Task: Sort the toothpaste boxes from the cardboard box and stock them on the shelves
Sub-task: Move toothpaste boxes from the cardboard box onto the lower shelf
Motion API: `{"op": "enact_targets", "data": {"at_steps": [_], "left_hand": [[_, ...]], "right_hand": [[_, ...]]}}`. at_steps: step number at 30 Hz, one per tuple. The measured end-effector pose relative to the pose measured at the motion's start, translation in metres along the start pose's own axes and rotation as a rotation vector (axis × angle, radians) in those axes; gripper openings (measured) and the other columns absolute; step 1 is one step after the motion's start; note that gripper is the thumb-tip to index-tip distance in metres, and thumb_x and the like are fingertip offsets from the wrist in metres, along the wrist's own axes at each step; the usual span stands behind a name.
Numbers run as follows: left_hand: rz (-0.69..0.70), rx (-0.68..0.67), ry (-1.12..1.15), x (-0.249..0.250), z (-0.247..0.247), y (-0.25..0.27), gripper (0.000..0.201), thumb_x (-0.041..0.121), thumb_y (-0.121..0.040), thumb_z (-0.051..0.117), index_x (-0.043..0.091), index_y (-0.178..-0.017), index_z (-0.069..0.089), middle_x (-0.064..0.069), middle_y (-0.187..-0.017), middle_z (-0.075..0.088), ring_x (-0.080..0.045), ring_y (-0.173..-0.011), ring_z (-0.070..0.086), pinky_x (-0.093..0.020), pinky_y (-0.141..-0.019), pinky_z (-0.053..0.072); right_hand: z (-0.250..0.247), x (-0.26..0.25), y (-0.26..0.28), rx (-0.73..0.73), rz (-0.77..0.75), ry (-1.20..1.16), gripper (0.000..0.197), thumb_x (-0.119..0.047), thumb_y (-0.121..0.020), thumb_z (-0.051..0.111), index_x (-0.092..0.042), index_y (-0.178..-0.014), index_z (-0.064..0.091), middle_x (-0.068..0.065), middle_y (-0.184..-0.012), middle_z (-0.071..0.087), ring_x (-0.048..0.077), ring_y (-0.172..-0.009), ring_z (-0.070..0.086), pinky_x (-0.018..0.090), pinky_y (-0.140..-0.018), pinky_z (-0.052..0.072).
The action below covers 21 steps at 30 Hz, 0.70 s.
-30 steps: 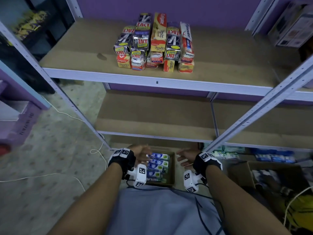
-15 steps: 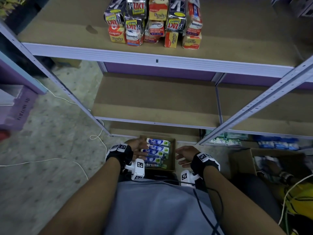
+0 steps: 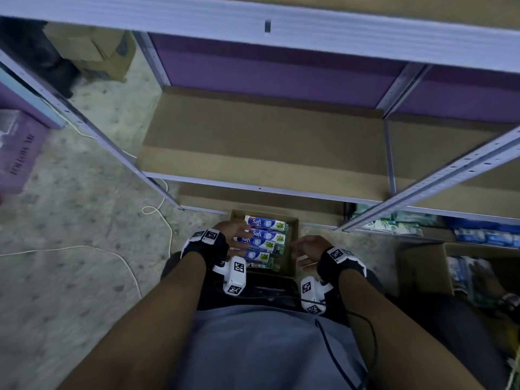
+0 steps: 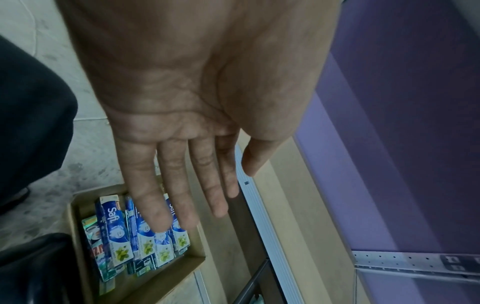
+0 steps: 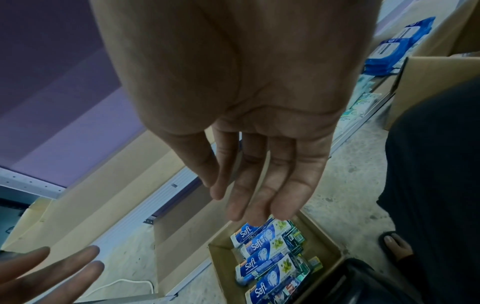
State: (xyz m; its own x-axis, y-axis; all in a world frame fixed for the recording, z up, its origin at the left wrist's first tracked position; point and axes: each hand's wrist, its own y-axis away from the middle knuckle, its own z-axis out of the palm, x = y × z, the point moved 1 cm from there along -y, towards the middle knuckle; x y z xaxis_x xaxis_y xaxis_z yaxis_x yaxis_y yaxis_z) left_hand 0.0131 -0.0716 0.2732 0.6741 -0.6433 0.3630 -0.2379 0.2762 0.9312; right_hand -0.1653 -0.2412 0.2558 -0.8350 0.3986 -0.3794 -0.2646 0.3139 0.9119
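A small open cardboard box (image 3: 293,250) sits on the floor at the foot of the shelves. Several blue and white Safi toothpaste boxes (image 3: 266,239) lie in it side by side. My left hand (image 3: 239,239) hovers over their left ends with straight fingers and holds nothing. My right hand (image 3: 301,250) hangs open just right of the box, also holding nothing. In the left wrist view the left hand (image 4: 215,197) is spread above the toothpaste boxes (image 4: 116,226). In the right wrist view the right hand (image 5: 241,205) is above the toothpaste boxes (image 5: 259,246).
The brown middle shelf (image 3: 261,142) is bare, and a metal upright (image 3: 450,170) crosses at the right. Blue and green packs (image 3: 394,226) lie on the bottom right shelf beside a larger open carton (image 3: 422,263). A white cord (image 3: 157,212) trails on the floor at the left.
The view has tilted down, so the stocked top shelf is out of sight. Both hands have come lower, and the left hand now reaches over the toothpaste boxes.
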Motion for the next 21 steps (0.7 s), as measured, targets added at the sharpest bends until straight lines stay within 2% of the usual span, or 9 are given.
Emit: {"op": "enact_targets", "data": {"at_steps": [4,7,10,13,16,18,21], "left_hand": [[-0.003,-0.026,-0.002,-0.01,0.001,-0.053,0.02,0.033,-0.093,0.064,0.02,-0.108,0.069,-0.002,-0.106,0.075,-0.027,-0.091,0.074,-0.042,-0.075,0.061],[-0.01,-0.038,-0.01,-0.02,0.004,-0.094,0.022,0.035,-0.097,0.058,0.02,-0.11,0.067,-0.002,-0.11,0.072,-0.027,-0.097,0.071,-0.041,-0.077,0.06],[-0.036,-0.042,-0.019,-0.032,0.007,-0.131,0.021,0.034,-0.098,0.058,0.019,-0.11,0.066,-0.002,-0.111,0.07,-0.028,-0.099,0.069,-0.044,-0.084,0.058],[-0.055,-0.039,-0.005,-0.043,0.01,-0.167,0.02,0.031,-0.099,0.058,0.016,-0.11,0.066,-0.005,-0.115,0.069,-0.029,-0.097,0.068,-0.047,-0.087,0.056],[-0.04,-0.027,-0.027,-0.053,0.013,-0.201,0.024,0.031,-0.1,0.055,0.015,-0.117,0.062,-0.005,-0.112,0.069,-0.028,-0.092,0.069,-0.045,-0.079,0.057],[-0.018,-0.012,-0.045,-0.056,0.015,-0.224,0.024,0.033,-0.099,0.056,0.019,-0.118,0.061,-0.003,-0.109,0.07,-0.027,-0.091,0.07,-0.043,-0.077,0.058],[-0.006,-0.027,-0.023,-0.064,0.018,-0.259,0.032,0.036,-0.099,0.056,0.015,-0.123,0.061,-0.003,-0.112,0.068,-0.027,-0.088,0.068,-0.042,-0.076,0.056]], "right_hand": [[0.003,0.002,-0.052,0.002,-0.012,0.013,0.018,-0.019,-0.096,0.056,-0.009,-0.105,0.068,0.013,-0.08,0.069,0.023,-0.057,0.051,0.027,-0.056,0.042],[0.008,0.007,-0.094,-0.028,-0.016,0.019,0.016,-0.021,-0.097,0.057,-0.012,-0.104,0.068,0.011,-0.074,0.07,0.026,-0.068,0.052,0.031,-0.061,0.043],[0.011,0.013,-0.133,-0.047,-0.013,0.048,0.015,-0.023,-0.096,0.06,-0.013,-0.105,0.068,0.011,-0.077,0.071,0.028,-0.076,0.055,0.032,-0.064,0.046],[0.014,0.02,-0.169,-0.054,0.002,0.077,0.012,-0.023,-0.094,0.063,-0.015,-0.102,0.068,0.009,-0.077,0.072,0.027,-0.073,0.055,0.033,-0.064,0.046],[0.018,0.028,-0.205,-0.051,-0.016,0.076,0.016,-0.021,-0.094,0.063,-0.01,-0.104,0.068,0.01,-0.072,0.071,0.027,-0.072,0.049,0.036,-0.065,0.044],[0.02,0.033,-0.228,-0.056,-0.024,0.067,0.019,-0.022,-0.094,0.065,-0.007,-0.106,0.067,0.01,-0.07,0.069,0.025,-0.065,0.047,0.034,-0.063,0.043],[0.024,0.041,-0.26,-0.043,-0.044,0.075,0.014,-0.025,-0.093,0.066,-0.014,-0.099,0.072,0.009,-0.077,0.071,0.026,-0.06,0.06,0.026,-0.054,0.05]]}}
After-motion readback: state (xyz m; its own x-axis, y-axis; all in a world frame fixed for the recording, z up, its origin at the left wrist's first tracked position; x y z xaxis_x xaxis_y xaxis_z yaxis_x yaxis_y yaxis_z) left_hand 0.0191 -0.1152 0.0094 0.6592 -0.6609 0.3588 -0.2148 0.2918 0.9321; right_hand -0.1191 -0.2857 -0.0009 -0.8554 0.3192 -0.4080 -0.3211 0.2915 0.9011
